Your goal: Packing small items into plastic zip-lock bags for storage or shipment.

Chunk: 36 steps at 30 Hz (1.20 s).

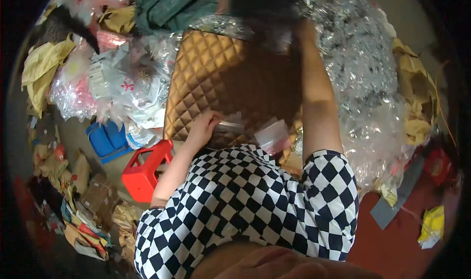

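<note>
My left hand [202, 128] is closed, its fingertips pinching the edge of a small clear plastic bag [231, 124]. Beneath it spreads a brown-gold quilted sheet [198, 68], its right part in dark shadow. Another clear plastic bag [273, 136], pinkish toward its lower end, lies just right of the first, close to my body. My right arm reaches far forward, and my right hand [305, 30] is at the side of a dark, blurred object [264, 3]. Motion smears that hand, so its fingers cannot be made out, nor the kind of dark object.
A large heap of crumpled clear plastic film [353, 63] rises on the right. Mixed plastic bags [125, 83] pile up on the left. A red plastic stool [142, 173] and a blue plastic item [108, 140] stand beside my left arm. Cardboard scraps [98, 195] lie lower left.
</note>
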Each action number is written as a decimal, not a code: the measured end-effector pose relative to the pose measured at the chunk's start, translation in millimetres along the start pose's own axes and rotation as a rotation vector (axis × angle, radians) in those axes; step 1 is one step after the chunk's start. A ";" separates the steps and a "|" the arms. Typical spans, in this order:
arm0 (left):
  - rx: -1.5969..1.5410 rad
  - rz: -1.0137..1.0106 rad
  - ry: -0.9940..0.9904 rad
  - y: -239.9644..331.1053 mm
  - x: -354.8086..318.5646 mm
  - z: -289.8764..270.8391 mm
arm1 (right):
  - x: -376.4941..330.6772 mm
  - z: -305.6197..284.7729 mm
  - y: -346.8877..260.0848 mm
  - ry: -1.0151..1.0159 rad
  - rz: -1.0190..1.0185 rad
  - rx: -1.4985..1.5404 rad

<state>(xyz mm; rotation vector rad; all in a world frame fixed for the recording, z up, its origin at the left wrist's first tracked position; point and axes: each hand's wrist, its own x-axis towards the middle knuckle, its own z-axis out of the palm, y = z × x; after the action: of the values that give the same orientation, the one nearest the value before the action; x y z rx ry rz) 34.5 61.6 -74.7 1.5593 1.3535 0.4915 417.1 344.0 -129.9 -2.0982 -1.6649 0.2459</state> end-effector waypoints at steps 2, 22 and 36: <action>-0.021 0.032 0.073 -16.9 -3.8 -10.2 | -4.5 12.8 -17.7 0.038 0.013 -0.191; 0.661 0.171 0.421 3.2 394.1 -147.0 | -225.2 -12.2 -52.1 -0.519 0.617 1.445; 0.949 0.045 0.183 15.8 505.3 -222.5 | -219.8 7.1 -44.2 -0.596 0.669 0.904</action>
<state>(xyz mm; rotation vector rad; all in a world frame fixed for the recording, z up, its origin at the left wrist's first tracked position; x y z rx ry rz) 15.0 612.7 -106.2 2.3381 1.8307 -0.0237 319.2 142.9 -146.0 -1.8018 -0.7206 1.6091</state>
